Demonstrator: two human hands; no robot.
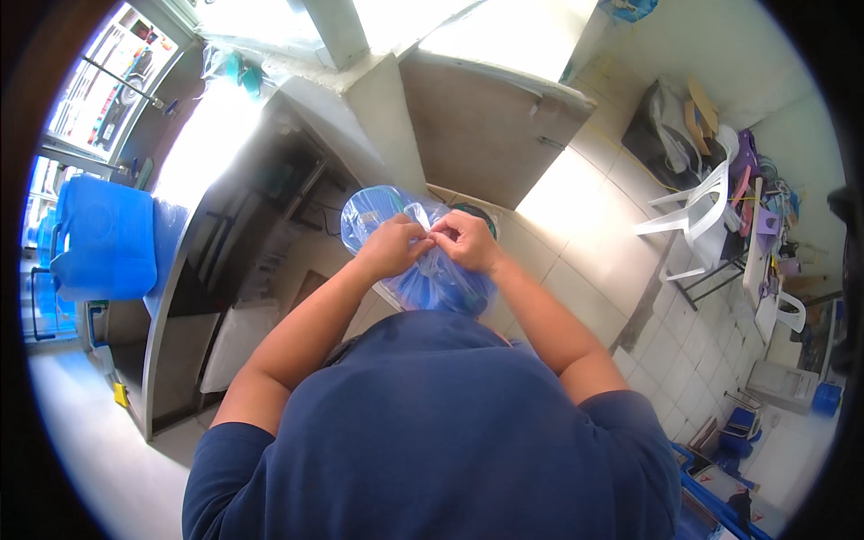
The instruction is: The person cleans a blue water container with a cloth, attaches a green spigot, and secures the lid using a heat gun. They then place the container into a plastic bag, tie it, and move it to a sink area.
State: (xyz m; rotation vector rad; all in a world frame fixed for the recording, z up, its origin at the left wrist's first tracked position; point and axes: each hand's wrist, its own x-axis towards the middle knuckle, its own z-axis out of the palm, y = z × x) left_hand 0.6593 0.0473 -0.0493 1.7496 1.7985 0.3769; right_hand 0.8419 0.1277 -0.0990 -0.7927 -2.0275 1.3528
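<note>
A clear plastic bag (442, 283) lies before me, around a large blue rounded object (361, 216) whose exact kind I cannot tell through the film. My left hand (395, 246) pinches the gathered film on top of the bag between thumb and fingers. Right beside it, my right hand (466, 239) grips the same gathered plastic, fingertips nearly meeting those of the left. A whitish twist of film stands up between the two hands. Behind my right hand, a dark round object (476, 214) shows in part; its kind is unclear.
To the left runs a counter (172, 236) bearing a blue plastic jug (104, 236). A brown panel (479, 128) stands ahead. On the right, a white plastic chair (705, 209) stands by a cluttered table (752, 250). Pale floor tiles (580, 283) spread between.
</note>
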